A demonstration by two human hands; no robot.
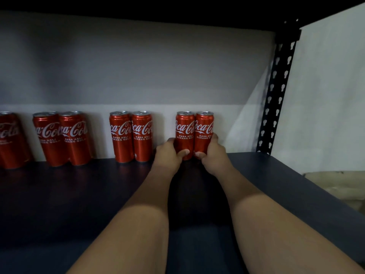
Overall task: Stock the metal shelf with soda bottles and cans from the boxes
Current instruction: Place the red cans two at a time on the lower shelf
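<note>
Two tall red cola cans stand side by side at the back of the dark shelf board, against the white wall. My left hand grips the left can low down, thumb across its front. My right hand grips the right can the same way. Both cans are upright and touch each other. Both forearms reach in over the shelf.
Further left along the back stand a pair of red cans, another pair and one can at the frame's edge. A black perforated upright stands at the right. The upper shelf overhangs at the top.
</note>
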